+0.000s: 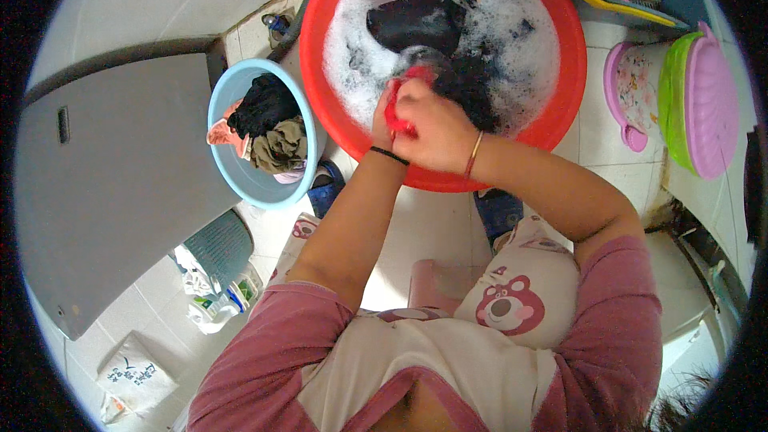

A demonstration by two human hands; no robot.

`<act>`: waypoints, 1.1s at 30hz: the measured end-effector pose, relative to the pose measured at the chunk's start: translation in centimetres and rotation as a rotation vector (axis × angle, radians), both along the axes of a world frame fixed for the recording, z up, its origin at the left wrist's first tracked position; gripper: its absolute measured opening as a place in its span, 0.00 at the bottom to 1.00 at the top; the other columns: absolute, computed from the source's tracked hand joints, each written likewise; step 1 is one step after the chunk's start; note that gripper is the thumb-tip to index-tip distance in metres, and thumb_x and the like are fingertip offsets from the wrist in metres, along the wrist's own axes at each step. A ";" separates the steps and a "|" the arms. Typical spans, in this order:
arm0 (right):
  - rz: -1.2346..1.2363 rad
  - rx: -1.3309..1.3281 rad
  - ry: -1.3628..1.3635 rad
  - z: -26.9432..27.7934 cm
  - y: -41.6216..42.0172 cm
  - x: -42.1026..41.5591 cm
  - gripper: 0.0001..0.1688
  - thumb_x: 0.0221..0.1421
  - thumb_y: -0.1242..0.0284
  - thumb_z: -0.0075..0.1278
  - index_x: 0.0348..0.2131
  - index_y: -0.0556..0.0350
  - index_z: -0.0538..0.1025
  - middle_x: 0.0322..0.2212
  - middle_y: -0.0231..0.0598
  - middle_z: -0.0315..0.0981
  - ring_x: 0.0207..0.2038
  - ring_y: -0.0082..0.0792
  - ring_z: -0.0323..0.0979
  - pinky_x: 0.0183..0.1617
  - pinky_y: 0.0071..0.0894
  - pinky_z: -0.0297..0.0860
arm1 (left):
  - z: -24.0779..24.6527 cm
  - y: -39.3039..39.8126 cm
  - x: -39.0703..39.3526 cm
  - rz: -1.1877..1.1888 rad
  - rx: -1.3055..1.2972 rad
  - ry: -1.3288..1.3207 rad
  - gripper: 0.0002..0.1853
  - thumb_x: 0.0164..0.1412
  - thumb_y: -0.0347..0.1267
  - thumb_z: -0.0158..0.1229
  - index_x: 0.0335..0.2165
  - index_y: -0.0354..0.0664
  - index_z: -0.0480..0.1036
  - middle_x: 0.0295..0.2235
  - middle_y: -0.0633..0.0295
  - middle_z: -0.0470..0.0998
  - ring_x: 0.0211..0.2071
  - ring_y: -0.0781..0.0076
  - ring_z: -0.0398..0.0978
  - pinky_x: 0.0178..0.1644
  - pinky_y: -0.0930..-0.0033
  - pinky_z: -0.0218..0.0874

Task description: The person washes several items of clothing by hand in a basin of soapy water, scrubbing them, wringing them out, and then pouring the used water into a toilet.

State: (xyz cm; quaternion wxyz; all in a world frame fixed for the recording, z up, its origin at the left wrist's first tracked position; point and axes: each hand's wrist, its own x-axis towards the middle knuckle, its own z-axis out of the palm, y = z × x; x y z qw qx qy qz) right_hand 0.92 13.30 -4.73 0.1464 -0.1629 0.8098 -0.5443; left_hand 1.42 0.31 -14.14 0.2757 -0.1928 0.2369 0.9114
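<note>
A red cloth [395, 109] is bunched between my two hands over the near side of a large red basin [573, 72]. My right hand [441, 126] closes around it, its outline slightly blurred. Pressed against the cloth from the left is my left hand [382, 123], its fingers mostly hidden behind the right one. White suds [354, 30] cover much of the water in the basin. Soaked black fabric [414, 24] lies in the foam just beyond my hands, with more dark fabric [474, 90] to their right.
Left of the basin stands a light blue bucket [264, 189] of clothes. A grey panel [120, 180] borders the left side. At right are a pink-lidded container [714, 108] and a yellow-rimmed basket [618, 9]. Slippers [501, 216] flank the basin's near edge.
</note>
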 end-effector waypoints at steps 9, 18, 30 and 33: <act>-0.091 0.144 0.424 -1.2 -1.8 -0.6 0.14 0.43 0.62 0.55 0.29 0.48 0.71 0.36 0.41 0.61 0.34 0.46 0.67 0.36 0.42 0.68 | 1.3 0.6 -0.8 0.052 -0.042 -0.035 0.21 0.61 0.45 0.41 0.44 0.42 0.65 0.43 0.58 0.71 0.42 0.65 0.70 0.47 0.63 0.62; -0.161 0.286 -0.316 -7.6 0.6 -4.6 0.27 0.54 0.51 0.38 0.36 0.56 0.71 0.33 0.55 0.71 0.37 0.54 0.70 0.43 0.48 0.65 | -0.3 1.4 0.7 -0.030 -0.671 -0.261 0.19 0.58 0.40 0.48 0.42 0.36 0.65 0.40 0.54 0.71 0.42 0.62 0.70 0.46 0.63 0.61; 0.175 0.807 -0.180 -14.9 3.1 -2.1 0.14 0.46 0.66 0.47 0.34 0.49 0.77 0.36 0.45 0.73 0.39 0.44 0.72 0.43 0.43 0.69 | -5.9 -2.5 0.5 -1.208 -1.376 0.551 0.29 0.57 0.42 0.45 0.54 0.39 0.54 0.53 0.43 0.57 0.52 0.47 0.61 0.54 0.55 0.55; 0.069 0.571 -0.171 -10.7 2.5 -3.7 0.18 0.41 0.61 0.51 0.33 0.51 0.76 0.33 0.45 0.74 0.36 0.47 0.73 0.41 0.40 0.69 | -2.0 -0.3 -1.2 -0.575 -0.766 -0.242 0.23 0.61 0.46 0.39 0.50 0.47 0.62 0.44 0.52 0.70 0.47 0.55 0.67 0.49 0.54 0.58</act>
